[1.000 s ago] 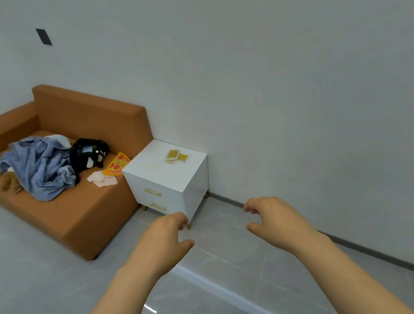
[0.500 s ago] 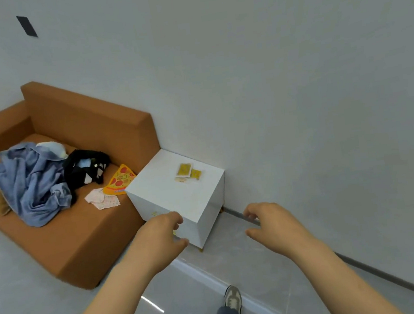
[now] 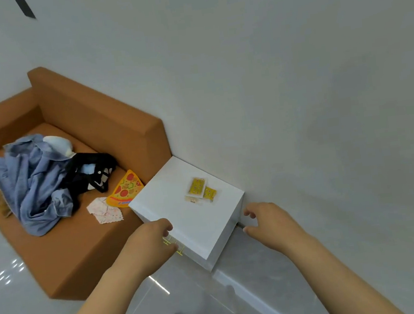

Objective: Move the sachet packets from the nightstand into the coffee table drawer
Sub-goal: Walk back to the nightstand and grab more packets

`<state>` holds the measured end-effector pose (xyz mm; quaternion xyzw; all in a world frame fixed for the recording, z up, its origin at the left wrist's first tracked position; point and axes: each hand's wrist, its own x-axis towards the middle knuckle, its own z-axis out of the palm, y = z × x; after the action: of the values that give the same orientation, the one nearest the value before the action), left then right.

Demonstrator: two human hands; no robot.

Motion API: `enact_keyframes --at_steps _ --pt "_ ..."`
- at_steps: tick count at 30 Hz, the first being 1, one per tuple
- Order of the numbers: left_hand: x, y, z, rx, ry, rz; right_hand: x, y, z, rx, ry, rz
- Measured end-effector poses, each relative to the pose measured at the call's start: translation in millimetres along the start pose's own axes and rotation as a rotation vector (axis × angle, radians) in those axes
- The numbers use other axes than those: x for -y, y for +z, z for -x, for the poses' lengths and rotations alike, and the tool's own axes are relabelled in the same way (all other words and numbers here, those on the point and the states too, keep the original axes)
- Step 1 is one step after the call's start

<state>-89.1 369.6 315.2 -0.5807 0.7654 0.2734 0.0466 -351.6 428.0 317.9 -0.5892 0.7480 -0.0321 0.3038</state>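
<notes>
Head view: both grips are loosely curled and empty, left hand at the front edge of the nightstand, right hand off its side. Overlapping sachet packets lie farther back on top; a hasty pinch may leave one behind or slide them wallward.

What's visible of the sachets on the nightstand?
The sachet packets are an overlapping cluster lying flat on top of the white nightstand, near its wall side: a larger yellow one with a pale border, a smaller yellow one beside it, a pale strip at the near edge. Print unreadable. Neither the left hand nor the right hand touches them.
</notes>
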Motion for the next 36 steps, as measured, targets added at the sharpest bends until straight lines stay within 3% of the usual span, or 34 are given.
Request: enact_keyframes --at_steps 17,30,36 --pt "79.5 -2.2 -272.8 0.223 -0.044 -0.019 18.2 37.3 -210.8 0.145 0.3 -0.022" --pt "117.5 106.5 -415.0 0.303 -0.224 0.003 -23.4 143.6 -375.8 0.256 0.384 0.014" --pt "124.2 164.0 -464.7 0.279 -0.283 0.062 -50.5 193.8 -431.3 0.18 0.315 0.05"
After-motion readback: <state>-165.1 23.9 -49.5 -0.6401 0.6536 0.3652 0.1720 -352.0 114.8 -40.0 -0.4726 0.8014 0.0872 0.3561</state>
